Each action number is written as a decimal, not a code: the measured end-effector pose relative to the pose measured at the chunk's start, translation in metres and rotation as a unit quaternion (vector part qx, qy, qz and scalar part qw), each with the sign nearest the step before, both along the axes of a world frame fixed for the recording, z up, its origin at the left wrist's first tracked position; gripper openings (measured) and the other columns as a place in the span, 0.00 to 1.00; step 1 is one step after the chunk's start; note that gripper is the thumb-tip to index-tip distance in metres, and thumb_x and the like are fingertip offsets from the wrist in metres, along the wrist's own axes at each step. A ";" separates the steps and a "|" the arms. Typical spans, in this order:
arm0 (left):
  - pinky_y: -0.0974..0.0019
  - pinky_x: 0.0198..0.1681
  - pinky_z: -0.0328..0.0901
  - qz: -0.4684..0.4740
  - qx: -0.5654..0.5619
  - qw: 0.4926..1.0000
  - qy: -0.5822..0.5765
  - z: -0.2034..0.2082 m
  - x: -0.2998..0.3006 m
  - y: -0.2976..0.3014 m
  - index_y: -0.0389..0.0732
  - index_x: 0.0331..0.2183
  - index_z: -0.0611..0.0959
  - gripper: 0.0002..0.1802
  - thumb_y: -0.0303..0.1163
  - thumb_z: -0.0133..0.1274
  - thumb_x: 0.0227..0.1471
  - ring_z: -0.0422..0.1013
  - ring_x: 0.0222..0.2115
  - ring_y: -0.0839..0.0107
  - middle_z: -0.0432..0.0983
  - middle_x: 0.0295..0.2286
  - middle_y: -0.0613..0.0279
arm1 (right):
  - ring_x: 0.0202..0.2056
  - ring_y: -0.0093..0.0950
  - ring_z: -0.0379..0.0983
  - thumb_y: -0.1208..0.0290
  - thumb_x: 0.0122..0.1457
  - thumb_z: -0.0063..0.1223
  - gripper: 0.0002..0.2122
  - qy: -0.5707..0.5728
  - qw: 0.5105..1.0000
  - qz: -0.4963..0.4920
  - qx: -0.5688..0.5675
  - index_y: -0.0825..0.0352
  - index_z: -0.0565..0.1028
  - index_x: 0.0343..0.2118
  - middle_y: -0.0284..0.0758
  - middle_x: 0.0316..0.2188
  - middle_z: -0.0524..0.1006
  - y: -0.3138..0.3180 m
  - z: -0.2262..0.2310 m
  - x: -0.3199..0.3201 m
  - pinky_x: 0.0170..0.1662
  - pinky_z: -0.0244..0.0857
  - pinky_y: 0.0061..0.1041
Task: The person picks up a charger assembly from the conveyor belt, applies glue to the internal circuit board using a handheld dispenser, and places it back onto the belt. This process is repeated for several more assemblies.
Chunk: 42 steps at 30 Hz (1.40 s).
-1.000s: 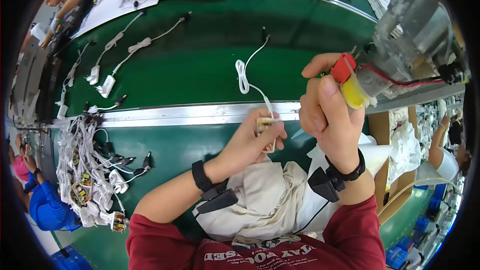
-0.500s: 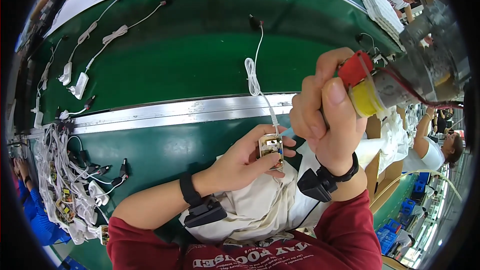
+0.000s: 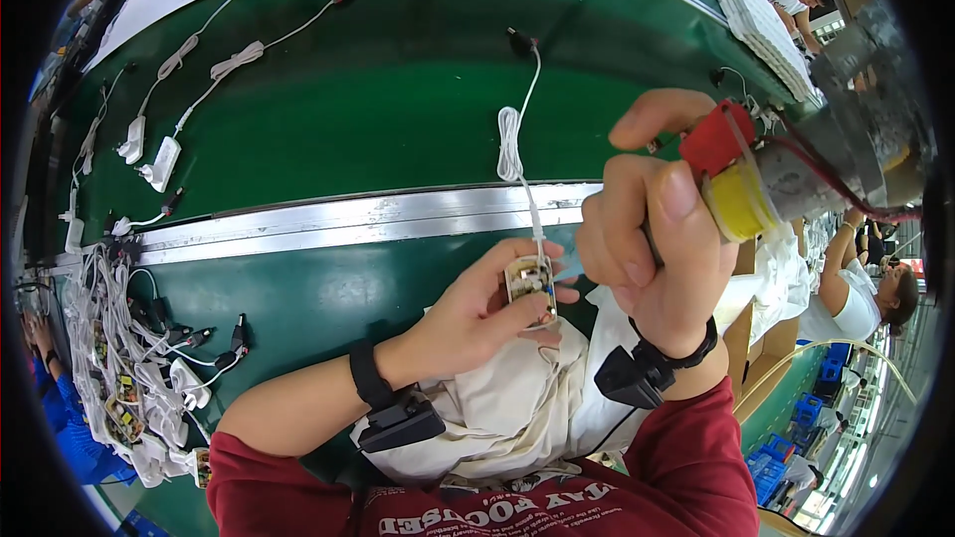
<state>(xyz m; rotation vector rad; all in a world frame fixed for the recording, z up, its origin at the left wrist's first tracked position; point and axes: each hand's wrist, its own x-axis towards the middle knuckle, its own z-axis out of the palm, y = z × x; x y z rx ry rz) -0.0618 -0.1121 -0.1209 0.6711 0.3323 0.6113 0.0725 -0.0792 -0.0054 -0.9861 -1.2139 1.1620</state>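
Observation:
My left hand (image 3: pixel 468 313) is closed around an opened power adapter (image 3: pixel 529 290), its circuit board bare in a white case half, with the thumb on the lower end. From its top a white bundled cable (image 3: pixel 509 144) runs away over the metal rail to a black connector (image 3: pixel 521 41). Close to the right, my right hand (image 3: pixel 662 234) grips a grey cylindrical hand tool (image 3: pixel 796 179) with a yellow band and a red block. My index finger is raised beside the red block. A pale blue tip (image 3: pixel 569 264) shows between the hands, near the adapter; whether it touches is unclear.
White adapters with cables (image 3: pixel 159 164) lie on the green surface beyond the metal rail (image 3: pixel 388 219). A tangled heap of cables and open adapters (image 3: pixel 124 368) sits at the left. Cardboard boxes (image 3: pixel 766 358) stand at the right. Other people work at both sides.
The adapter in my left hand has shifted slightly left and tilted. My right index finger has lifted and straightened away from the tool, which moved slightly right.

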 end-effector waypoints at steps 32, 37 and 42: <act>0.54 0.52 0.63 0.018 -0.149 0.983 -0.105 -0.013 -0.022 0.000 0.41 0.55 0.59 0.22 0.26 0.37 0.58 0.66 0.47 0.65 0.62 0.49 0.56 | 0.07 0.15 0.48 0.54 0.60 0.43 0.17 -0.045 0.991 0.124 0.034 0.64 0.58 0.36 0.26 0.07 0.57 -0.019 -0.026 -0.021 0.10 0.43 0.18; 0.55 0.51 0.63 0.026 -0.139 0.983 -0.113 -0.011 -0.025 0.000 0.42 0.55 0.58 0.22 0.26 0.37 0.58 0.67 0.47 0.64 0.62 0.49 0.56 | 0.07 0.15 0.48 0.54 0.60 0.44 0.18 -0.016 0.994 0.109 0.026 0.65 0.57 0.37 0.26 0.07 0.57 -0.020 -0.025 -0.028 0.10 0.43 0.17; 0.55 0.52 0.63 0.019 -0.138 0.984 -0.112 -0.009 -0.020 -0.004 0.42 0.55 0.59 0.22 0.25 0.37 0.58 0.66 0.47 0.66 0.62 0.48 0.58 | 0.07 0.15 0.48 0.54 0.60 0.43 0.21 -0.010 0.996 0.086 0.012 0.69 0.58 0.42 0.26 0.07 0.57 -0.022 -0.016 -0.025 0.11 0.43 0.17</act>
